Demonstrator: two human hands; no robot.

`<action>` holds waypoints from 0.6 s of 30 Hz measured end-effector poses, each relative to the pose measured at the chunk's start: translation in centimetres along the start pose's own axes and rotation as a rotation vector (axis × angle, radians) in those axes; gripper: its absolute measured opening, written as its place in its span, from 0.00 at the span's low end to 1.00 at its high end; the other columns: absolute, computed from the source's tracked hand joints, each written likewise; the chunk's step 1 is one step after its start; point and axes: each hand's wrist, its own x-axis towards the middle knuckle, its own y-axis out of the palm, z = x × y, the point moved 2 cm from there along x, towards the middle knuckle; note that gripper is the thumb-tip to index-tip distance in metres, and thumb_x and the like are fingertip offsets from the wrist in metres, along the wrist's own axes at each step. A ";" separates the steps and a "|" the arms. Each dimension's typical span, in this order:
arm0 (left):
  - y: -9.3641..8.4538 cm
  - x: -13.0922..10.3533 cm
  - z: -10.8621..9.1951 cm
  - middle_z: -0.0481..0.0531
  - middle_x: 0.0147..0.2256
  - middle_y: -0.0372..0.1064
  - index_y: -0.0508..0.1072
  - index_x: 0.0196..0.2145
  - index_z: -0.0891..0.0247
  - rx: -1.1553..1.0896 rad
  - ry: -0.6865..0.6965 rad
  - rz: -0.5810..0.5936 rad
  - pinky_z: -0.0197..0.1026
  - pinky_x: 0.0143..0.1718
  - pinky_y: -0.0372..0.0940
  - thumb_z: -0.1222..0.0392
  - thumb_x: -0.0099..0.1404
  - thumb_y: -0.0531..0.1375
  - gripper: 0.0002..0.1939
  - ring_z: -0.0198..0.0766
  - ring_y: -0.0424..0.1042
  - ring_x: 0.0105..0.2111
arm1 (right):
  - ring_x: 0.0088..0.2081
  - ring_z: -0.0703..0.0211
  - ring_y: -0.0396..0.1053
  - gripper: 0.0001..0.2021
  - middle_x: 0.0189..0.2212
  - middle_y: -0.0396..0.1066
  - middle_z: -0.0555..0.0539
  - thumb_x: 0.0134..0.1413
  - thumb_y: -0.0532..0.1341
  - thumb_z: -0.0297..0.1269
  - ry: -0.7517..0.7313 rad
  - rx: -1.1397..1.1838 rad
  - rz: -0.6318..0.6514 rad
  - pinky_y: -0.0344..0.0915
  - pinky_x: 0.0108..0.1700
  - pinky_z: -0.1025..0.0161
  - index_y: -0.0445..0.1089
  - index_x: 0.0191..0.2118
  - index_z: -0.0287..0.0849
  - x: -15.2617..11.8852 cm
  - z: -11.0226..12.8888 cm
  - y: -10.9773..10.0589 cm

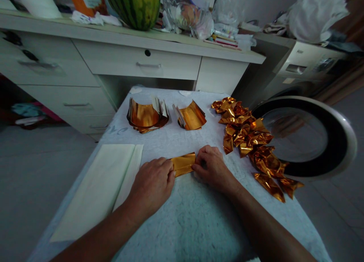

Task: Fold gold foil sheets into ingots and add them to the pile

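A flat, folded strip of gold foil paper (183, 164) lies between my hands near the middle of the table. My left hand (155, 182) is closed on its left end, thumb at the lower edge. At the right end, my right hand (212, 167) pinches the strip between thumb and fingers. Beyond them stand two stacks of curved gold foil sheets, a larger one (145, 116) on the left and a smaller one (193, 116) to its right. Several folded, shiny gold pieces (246, 135) are heaped along the table's right side.
Pale paper sheets (93, 186) lie at the left on the cloth-covered table (199, 224). Behind it, a white counter (176, 44) with drawers holds a watermelon (136, 8) and bags. A washing machine's open round door (304, 137) stands close to the table's right edge.
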 end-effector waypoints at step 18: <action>0.2 0.0 -0.2 0.54 0.34 0.70 0.68 0.32 0.62 0.048 0.012 0.002 0.48 0.38 0.63 0.64 0.68 0.50 0.09 0.45 0.70 0.35 | 0.40 0.55 0.62 0.09 0.32 0.68 0.49 0.48 0.69 0.32 0.028 0.004 -0.053 0.55 0.45 0.56 0.69 0.24 0.42 0.1 -0.7 0.2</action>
